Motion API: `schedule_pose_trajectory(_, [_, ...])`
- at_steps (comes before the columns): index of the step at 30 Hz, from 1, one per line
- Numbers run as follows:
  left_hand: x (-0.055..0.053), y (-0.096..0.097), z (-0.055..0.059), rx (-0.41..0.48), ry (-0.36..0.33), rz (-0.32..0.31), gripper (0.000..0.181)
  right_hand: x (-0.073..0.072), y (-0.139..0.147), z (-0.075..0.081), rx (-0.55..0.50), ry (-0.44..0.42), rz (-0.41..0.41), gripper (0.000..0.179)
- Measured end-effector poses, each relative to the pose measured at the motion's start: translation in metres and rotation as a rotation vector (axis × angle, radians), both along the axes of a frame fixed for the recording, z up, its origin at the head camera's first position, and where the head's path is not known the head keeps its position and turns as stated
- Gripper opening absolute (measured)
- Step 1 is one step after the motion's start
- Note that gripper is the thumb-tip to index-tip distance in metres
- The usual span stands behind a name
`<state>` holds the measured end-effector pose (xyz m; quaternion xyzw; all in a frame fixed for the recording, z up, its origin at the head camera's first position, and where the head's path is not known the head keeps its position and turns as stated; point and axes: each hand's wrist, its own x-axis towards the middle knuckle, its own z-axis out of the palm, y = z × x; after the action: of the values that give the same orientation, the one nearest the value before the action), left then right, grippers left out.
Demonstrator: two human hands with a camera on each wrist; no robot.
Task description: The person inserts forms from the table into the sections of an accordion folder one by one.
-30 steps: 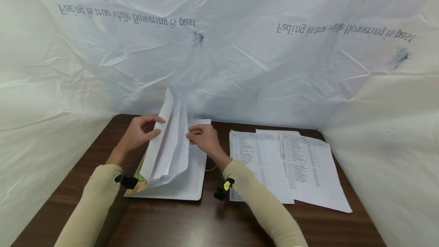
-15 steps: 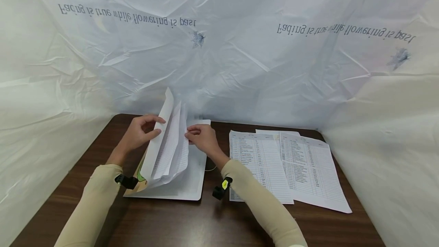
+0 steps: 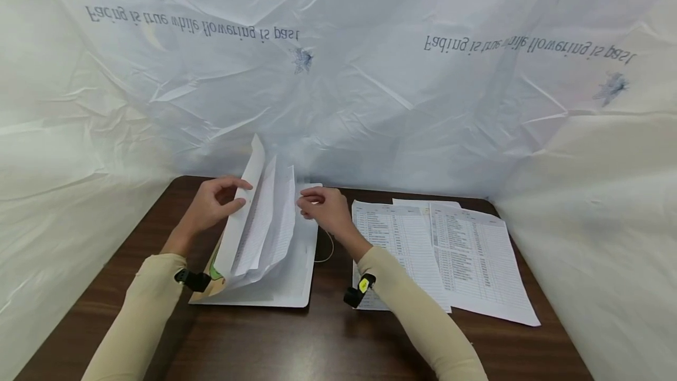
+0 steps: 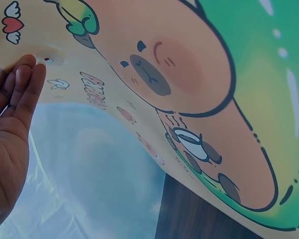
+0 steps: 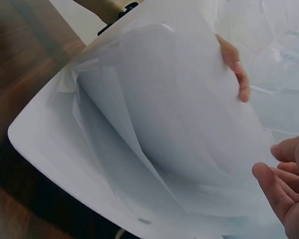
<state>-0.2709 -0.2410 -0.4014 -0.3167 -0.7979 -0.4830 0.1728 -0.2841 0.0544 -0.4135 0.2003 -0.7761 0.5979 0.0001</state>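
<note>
My left hand [image 3: 208, 204] grips the raised front cover [image 3: 247, 207] of a document folder, thumb on one side and fingers on the other. In the left wrist view the outside of this cover [image 4: 189, 64] carries a cartoon animal in green and tan. Printed sheets [image 3: 282, 228] stand fanned out inside, behind the cover. The folder's white back panel [image 3: 296, 293] lies on the table. Just right of the sheets' edge hovers my right hand [image 3: 329, 209], fingers loosely bent. In the right wrist view the right thumb and fingertips [image 5: 261, 170] are apart with nothing between them.
Several printed list sheets [image 3: 478, 263] lie overlapping on the right of the brown table [image 3: 254, 346]. A thin cord loop [image 3: 330, 251] sticks out at the folder's right edge. White plastic sheeting [image 3: 359, 104] with printed text hangs behind and on both sides.
My right hand has let go of the sheets' edge and moved a little right. The released sheet has shifted slightly right. My left hand still holds the cover.
</note>
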Motion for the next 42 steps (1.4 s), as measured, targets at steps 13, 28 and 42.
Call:
schedule_pose_trajectory(13, [0.010,0.007,0.012,0.009,0.007,-0.011,0.025,0.006,0.068,0.013,0.049,0.168,-0.076,0.034])
schedule_pose_trajectory(28, [0.011,0.006,0.010,0.024,-0.005,-0.005,0.024,0.011,0.168,-0.012,0.206,0.230,-0.302,0.038])
schedule_pose_trajectory(42, [0.007,0.001,0.006,0.034,-0.029,-0.002,0.025,0.009,0.239,-0.053,0.391,0.097,-0.525,0.050])
